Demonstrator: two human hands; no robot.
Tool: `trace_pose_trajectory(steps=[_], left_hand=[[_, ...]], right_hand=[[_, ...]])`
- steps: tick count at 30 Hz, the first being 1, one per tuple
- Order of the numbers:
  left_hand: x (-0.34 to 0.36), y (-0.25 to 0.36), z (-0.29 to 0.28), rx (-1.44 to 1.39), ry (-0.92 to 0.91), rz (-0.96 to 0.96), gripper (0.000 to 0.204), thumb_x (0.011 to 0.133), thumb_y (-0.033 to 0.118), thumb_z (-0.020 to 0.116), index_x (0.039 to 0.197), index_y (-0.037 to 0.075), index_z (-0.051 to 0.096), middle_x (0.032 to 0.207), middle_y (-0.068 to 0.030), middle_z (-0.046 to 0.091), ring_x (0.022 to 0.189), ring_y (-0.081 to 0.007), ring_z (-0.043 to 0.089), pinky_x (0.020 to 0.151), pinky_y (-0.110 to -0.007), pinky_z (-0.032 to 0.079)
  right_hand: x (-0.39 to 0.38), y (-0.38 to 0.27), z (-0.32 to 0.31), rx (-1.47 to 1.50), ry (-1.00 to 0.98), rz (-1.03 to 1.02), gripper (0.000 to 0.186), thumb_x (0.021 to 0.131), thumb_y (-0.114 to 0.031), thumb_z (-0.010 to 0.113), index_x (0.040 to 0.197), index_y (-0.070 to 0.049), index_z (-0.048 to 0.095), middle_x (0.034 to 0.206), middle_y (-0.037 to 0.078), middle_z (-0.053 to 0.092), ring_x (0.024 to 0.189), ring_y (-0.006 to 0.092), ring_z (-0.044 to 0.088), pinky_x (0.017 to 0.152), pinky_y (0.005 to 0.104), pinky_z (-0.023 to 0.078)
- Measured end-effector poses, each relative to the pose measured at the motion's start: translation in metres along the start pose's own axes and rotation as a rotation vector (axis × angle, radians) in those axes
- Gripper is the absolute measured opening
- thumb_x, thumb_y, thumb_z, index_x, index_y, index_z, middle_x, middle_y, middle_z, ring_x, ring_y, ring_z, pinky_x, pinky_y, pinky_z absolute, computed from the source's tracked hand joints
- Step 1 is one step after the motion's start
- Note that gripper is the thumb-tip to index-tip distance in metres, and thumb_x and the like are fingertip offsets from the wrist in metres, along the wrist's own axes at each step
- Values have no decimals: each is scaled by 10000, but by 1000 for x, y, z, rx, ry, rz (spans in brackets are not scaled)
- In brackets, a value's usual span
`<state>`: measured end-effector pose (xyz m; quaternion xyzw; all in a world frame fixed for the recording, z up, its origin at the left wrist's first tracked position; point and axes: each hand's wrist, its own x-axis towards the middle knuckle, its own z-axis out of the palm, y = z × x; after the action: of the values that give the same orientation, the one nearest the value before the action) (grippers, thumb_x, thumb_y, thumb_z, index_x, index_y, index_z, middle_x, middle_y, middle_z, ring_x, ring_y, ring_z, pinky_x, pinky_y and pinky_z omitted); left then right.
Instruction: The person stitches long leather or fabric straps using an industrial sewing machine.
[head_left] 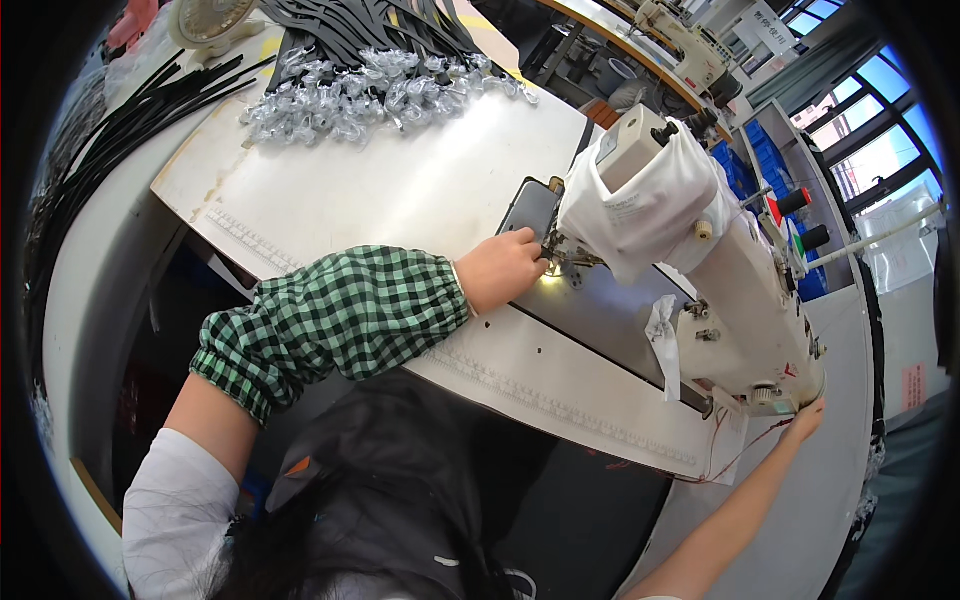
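Note:
A white sewing machine (740, 270) stands on the table, its head draped with a white cloth (640, 205). My left hand (503, 270), its forearm in a green and black checked sleeve cover (350, 310), is at the needle area beside a small lit lamp (551, 271). Its fingers are bent together in a pinch; what they hold, if anything, is too small to make out. My right hand (806, 420) reaches round the machine's right end and touches its edge there. Its fingers are mostly hidden behind the housing.
A heap of black straps with clear plastic-wrapped ends (390, 95) lies at the table's far side. More black strips (110, 130) hang at the left. Thread spools (795, 202) stand behind the machine. A white strip (663, 345) hangs by its arm. Another sewing machine (685, 45) stands farther back.

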<state>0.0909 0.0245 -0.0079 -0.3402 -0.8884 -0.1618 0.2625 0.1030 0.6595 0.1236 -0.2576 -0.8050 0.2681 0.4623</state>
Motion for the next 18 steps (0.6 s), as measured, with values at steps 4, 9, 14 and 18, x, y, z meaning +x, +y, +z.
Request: trace_pose_trajectory(steps=[4, 9, 14, 18], left_hand=[[0, -2, 3, -2, 8, 3, 196, 682, 67, 569, 868, 21, 613, 797, -44, 547, 815, -190, 498, 712, -270, 465], [1, -3, 2, 17, -8, 11, 182, 679, 67, 567, 847, 15, 615, 762, -42, 533, 790, -190, 490, 702, -270, 461], [-2, -3, 2, 50, -27, 27, 187, 677, 69, 566, 845, 8, 622, 753, -39, 535, 784, -188, 489, 697, -265, 459], [-2, -4, -1, 62, -10, 21, 218, 681, 73, 565, 879, 3, 622, 803, -48, 557, 809, -194, 495, 715, -270, 460]], right_hand=[[18, -2, -3, -131, -249, 257, 512, 931, -399, 333, 1132, 43, 495, 1061, 134, 567, 935, 243, 549, 799, 328, 439], [-22, 19, 12, 182, -113, 226, 527, 931, -408, 332, 1160, 46, 473, 1086, 136, 554, 951, 224, 538, 826, 312, 426], [-32, 7, 19, 253, -79, 240, 543, 929, -418, 328, 1163, 52, 470, 1109, 149, 545, 978, 243, 534, 841, 329, 420], [-3, -3, 15, 18, -80, 89, 544, 929, -418, 321, 1160, 48, 480, 1126, 149, 545, 986, 257, 535, 850, 333, 414]])
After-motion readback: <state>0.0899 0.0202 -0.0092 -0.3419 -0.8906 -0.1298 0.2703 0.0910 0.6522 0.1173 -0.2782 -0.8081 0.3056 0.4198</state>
